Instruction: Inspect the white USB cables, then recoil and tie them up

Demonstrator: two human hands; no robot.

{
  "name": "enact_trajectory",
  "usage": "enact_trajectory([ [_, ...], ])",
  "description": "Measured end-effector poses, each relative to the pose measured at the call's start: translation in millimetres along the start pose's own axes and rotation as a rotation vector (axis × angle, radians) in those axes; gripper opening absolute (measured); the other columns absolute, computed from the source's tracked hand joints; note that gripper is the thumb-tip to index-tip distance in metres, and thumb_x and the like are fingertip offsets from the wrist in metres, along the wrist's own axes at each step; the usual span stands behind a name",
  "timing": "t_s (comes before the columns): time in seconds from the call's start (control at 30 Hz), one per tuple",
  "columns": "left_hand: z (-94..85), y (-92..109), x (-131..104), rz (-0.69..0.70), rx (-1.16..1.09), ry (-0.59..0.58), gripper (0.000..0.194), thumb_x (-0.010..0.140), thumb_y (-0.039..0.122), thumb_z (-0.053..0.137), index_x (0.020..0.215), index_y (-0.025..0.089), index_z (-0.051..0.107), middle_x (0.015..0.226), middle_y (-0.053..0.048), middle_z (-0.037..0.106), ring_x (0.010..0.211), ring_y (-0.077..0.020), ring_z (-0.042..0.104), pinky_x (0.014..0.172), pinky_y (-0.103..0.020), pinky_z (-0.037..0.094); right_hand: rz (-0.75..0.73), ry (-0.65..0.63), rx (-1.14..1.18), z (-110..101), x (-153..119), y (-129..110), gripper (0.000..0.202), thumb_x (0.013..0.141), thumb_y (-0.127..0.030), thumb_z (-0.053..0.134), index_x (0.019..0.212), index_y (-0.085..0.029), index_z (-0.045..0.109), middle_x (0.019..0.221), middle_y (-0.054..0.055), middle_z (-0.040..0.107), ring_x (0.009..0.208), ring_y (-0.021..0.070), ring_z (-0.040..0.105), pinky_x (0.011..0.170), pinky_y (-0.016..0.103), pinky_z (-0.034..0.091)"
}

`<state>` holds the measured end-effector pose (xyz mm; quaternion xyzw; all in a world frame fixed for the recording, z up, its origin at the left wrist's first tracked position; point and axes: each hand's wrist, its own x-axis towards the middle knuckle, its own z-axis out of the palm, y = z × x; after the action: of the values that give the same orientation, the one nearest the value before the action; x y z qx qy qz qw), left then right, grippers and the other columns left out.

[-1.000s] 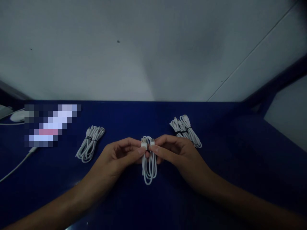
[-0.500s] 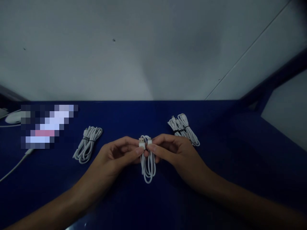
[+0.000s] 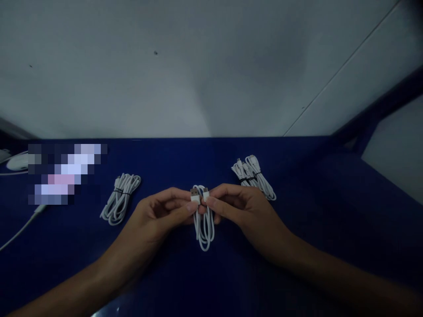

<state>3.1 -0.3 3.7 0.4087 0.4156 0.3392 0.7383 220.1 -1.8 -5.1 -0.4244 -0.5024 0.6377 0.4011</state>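
Observation:
A looped white USB cable hangs between my two hands in the middle of the head view, with both plugs pointing up. My left hand pinches it at the wider USB plug, thumb in front and fingers behind. My right hand grips the same cable at the smaller plug, its thumb just below the metal end. The fingertips of both hands nearly meet behind the loops. To the left lies a coiled white cable bundle with black ties. Beyond my right hand rest several tied white cables.
A blue tabletop reaches back to a grey wall. At the far left, a pixelated bright object has a white cord running from it, beside a rounded white item. A blue frame edges the right side.
Both hands keep the same hold on the cable. Its plugs have tilted very slightly, and the whole view has shifted a little.

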Motion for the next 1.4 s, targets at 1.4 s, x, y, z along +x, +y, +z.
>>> enact_trajectory([
  [1.4, -0.3, 0.7, -0.9, -0.051, -0.046, 0.066, 0.012, 0.091, 0.024, 0.088, 0.1, 0.02, 0.081, 0.094, -0.005, 0.082, 0.086, -0.0168, 0.075, 0.083, -0.025, 0.057, 0.035, 0.051, 0.075, -0.3, 0.5, 2.3, 0.02, 0.083, -0.021, 0.095, 0.084, -0.023, 0.075, 0.088, 0.0, 0.079, 0.08, 0.0151, 0.073, 0.075, 0.028, 0.059],
])
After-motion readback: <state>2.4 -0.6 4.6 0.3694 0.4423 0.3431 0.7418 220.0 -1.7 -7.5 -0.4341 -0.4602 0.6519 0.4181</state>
